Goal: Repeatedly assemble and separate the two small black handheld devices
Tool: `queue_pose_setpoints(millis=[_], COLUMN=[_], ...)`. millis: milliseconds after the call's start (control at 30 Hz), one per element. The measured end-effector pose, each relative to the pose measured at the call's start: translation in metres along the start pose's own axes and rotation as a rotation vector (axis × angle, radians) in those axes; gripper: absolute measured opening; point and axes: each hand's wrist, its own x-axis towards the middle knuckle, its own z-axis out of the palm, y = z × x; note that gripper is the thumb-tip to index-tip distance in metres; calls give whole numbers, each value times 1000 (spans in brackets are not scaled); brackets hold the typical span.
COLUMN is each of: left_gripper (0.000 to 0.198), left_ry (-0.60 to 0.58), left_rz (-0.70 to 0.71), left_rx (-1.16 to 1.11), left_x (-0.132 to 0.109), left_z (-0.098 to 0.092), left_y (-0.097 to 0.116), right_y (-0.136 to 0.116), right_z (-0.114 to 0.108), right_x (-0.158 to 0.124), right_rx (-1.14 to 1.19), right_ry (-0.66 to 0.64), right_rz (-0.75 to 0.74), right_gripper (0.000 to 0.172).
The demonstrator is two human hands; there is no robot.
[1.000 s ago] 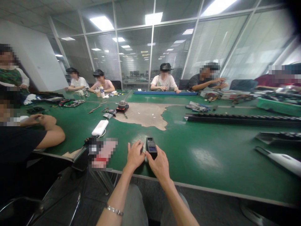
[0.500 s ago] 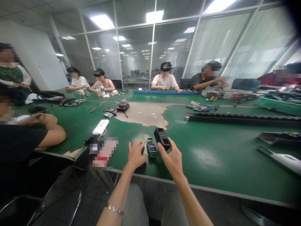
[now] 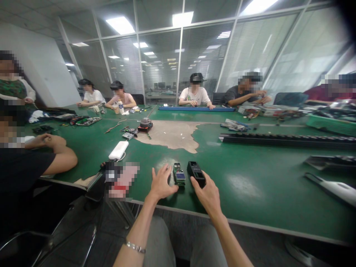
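A small green circuit board with a screen [image 3: 179, 175] lies on the green table between my hands. My left hand [image 3: 161, 181] is just left of the board, fingers spread and holding nothing; its thumb tip is close to the board's near end. On the other side, my right hand [image 3: 208, 190] grips a black plastic housing [image 3: 196, 172] with rectangular openings in its top face. The housing is at or close to the tabletop, a little right of the board and roughly in line with it.
A white power bank [image 3: 118, 150] lies at left, beyond a pink blurred item [image 3: 125, 180]. Long black strips [image 3: 278, 142] stretch across the right, with a white-handled tool [image 3: 333, 187] nearer. A co-worker's arm [image 3: 62, 159] rests on the table at left. Other people sit along the far side.
My right hand has brought the black housing down and slightly right, toward the tabletop. My left thumb has shifted a little nearer the board's near end.
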Motion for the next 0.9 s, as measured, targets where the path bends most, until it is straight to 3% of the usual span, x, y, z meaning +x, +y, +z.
queue_pose_setpoints(millis=[200,367,600,900], left_gripper=[93,97,76,62], left_ry=[-72,-147,30,77], left_rz=[20,59,49,55], left_rx=[17,13,25,-34], left_x=[4,7,0,-2], left_z=[1,2,9,10], left_y=[-8,-13,-10,-13], right_y=[8,11,9,12], right_z=[7,12,11,11], right_x=[-1,-3,-2,-4], right_rx=[-64,-104,-118,-132], right_ry=[17,34,12,2], right_rz=[-39,-22,4,-51], right_gripper=[60,75,83,72])
